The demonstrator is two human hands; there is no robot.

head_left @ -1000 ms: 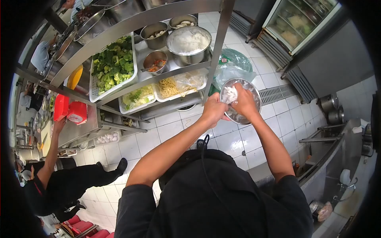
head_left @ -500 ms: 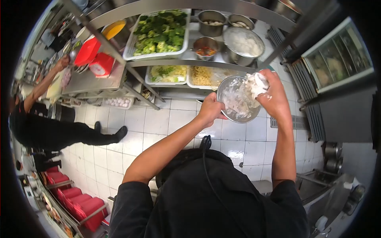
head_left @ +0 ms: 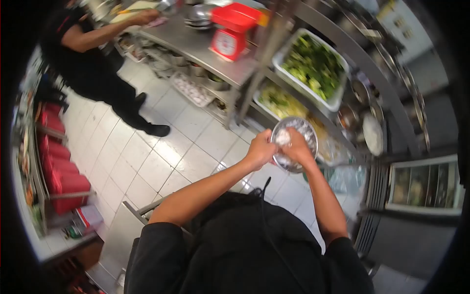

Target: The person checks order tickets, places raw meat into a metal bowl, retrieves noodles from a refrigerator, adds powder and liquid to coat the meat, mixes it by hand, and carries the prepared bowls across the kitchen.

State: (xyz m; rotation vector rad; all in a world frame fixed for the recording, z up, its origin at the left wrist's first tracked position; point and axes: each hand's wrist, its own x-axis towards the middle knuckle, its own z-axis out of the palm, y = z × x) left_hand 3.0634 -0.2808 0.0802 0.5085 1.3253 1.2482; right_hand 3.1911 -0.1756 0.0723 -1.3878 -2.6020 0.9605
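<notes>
In front of my body, a round metal bowl [head_left: 316, 142] with white, flour-like coating inside is held up over the tiled floor. My left hand [head_left: 260, 150] grips its left rim, thumb at the edge and fingers curled beneath. Reaching in from the right, my right hand [head_left: 296, 148] is inside the bowl with curled fingers around white-coated food [head_left: 283, 139]. The kind of food under the coating cannot be made out, and some fingertips are hidden.
Beyond the bowl, a metal shelf carries a white basket of broccoli [head_left: 313, 66] above a tray of pale chopped greens [head_left: 276, 100]. A red scale [head_left: 230, 43] stands on a steel table. Another person [head_left: 93, 73] works at left. Red bins [head_left: 63, 171] line the left side.
My right hand has lowered from above the rim into the bowl with the white-coated clump. The view has turned left, so shelf and scale appear further right.
</notes>
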